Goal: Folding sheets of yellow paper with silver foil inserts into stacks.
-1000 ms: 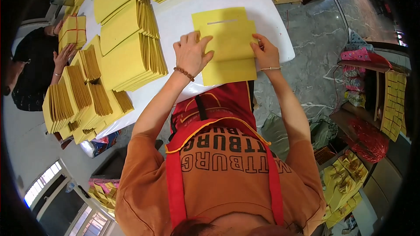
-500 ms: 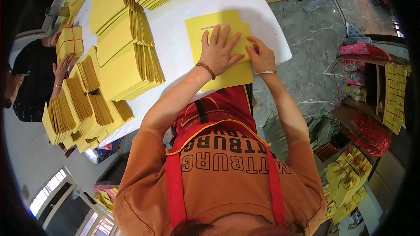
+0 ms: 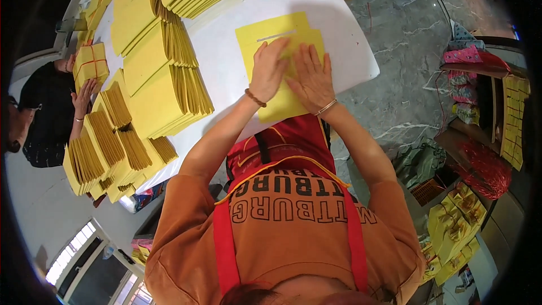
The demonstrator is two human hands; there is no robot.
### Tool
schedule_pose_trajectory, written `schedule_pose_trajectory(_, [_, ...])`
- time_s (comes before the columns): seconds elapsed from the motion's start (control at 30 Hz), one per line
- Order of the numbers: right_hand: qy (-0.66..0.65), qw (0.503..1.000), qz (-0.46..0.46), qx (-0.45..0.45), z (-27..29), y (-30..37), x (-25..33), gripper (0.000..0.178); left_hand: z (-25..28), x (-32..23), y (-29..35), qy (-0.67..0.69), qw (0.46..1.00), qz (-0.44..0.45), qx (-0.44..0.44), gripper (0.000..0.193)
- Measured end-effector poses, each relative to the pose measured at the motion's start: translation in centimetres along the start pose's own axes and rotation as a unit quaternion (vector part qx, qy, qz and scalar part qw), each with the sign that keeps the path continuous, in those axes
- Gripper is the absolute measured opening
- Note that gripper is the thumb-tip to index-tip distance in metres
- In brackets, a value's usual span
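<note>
Yellow paper (image 3: 282,101), in overlapping layers with a stepped right edge, lies flat near the front edge of the white table. A narrow grey strip (image 3: 275,36) crosses its upper part. My left hand (image 3: 269,72), with a beaded bracelet at the wrist, is over the left half of the paper. Its fingers are loosely stretched and slightly blurred, with nothing seen in them. Flat on the right half rests my right hand (image 3: 311,78), fingers extended and a thin bangle at its wrist. Both palms hide part of the paper's middle.
Stacks of folded yellow paper (image 3: 161,99) fill the table's left side. Beyond them another person's hand (image 3: 84,100) touches a yellow bundle tied with red string (image 3: 91,68). Right of the table is grey marbled floor (image 3: 389,68); shelves hold more yellow bundles (image 3: 512,118) and red shredded strands (image 3: 480,166).
My right hand has gone from bent fingers at the paper's right edge to lying flat on it. My left hand has turned and shifted slightly left, its fingers less spread.
</note>
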State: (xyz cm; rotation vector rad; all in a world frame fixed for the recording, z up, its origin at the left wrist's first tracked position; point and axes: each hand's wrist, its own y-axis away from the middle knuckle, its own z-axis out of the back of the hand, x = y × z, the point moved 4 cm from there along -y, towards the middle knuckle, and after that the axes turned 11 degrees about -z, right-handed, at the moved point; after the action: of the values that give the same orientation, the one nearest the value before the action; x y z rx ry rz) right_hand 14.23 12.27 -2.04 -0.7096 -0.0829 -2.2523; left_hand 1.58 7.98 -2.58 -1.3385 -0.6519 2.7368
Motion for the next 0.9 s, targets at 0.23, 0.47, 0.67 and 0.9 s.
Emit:
schedule_pose_trajectory(0.23, [0.094, 0.995, -0.015, 0.017, -0.1, 0.1, 0.8, 0.055, 1.9, -2.2, -0.8, -0.246, 0.968, -0.030, 0.029, 0.047])
schedule_pose_trajectory(0.47, [0.116, 0.993, -0.016, 0.025, -0.5, 0.7, 0.9, 0.058, 1.3, -3.2, 0.6, -0.321, 0.937, -0.097, 0.098, 0.065])
schedule_pose_trajectory(0.67, [0.048, 0.996, -0.027, 0.063, -0.9, 0.3, -0.3, 0.064, 2.3, -5.2, 0.6, -0.301, 0.919, -0.150, 0.208, 0.076])
schedule_pose_trajectory(0.9, [-0.346, 0.912, -0.080, 0.207, 0.8, -1.2, -3.2, 0.071, 1.7, -6.1, 0.6, -0.353, 0.869, -0.187, 0.293, 0.067])
